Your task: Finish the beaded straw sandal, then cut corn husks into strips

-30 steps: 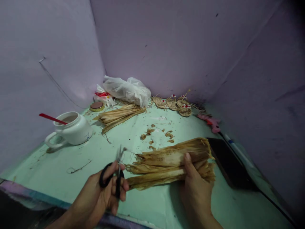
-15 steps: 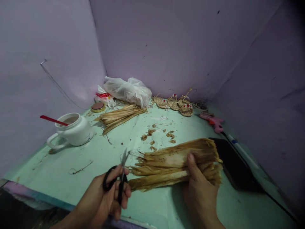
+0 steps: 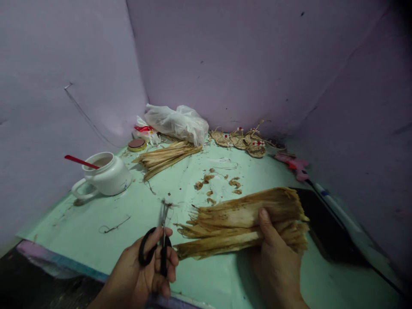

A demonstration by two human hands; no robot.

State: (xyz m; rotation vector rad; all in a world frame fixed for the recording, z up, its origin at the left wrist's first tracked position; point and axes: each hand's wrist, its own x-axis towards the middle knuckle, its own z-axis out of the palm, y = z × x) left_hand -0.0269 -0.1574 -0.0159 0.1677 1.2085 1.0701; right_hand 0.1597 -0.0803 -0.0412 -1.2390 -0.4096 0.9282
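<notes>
In my left hand [image 3: 143, 262] I hold a pair of black-handled scissors [image 3: 165, 249], fingers through and around the loops. The blades point away from me, and a small dark scrap with thin fibres is at their tips. My right hand [image 3: 277, 257] grips a bundle of dried brown husks [image 3: 231, 214], thumb on top and fingers hidden beneath. The frayed, ragged end of the bundle faces the scissors, with a small space between them. Several brown scraps [image 3: 207, 180] lie on the green tabletop [image 3: 206, 283] beyond the bundle.
At left stands a white mug [image 3: 111, 178] with a red stick in it. Toward the back lie another husk bundle [image 3: 167, 158], a white plastic bag [image 3: 178, 122], a round tin [image 3: 137, 145] and woven beaded pieces [image 3: 240, 140]. At right are a pink glue gun [image 3: 296, 165] and a black flat device [image 3: 325, 227].
The scissors have drawn slightly left, away from the frayed end, with a dark scrap at their tips. The bundle remains in my right hand. The whole view has shifted a little.
</notes>
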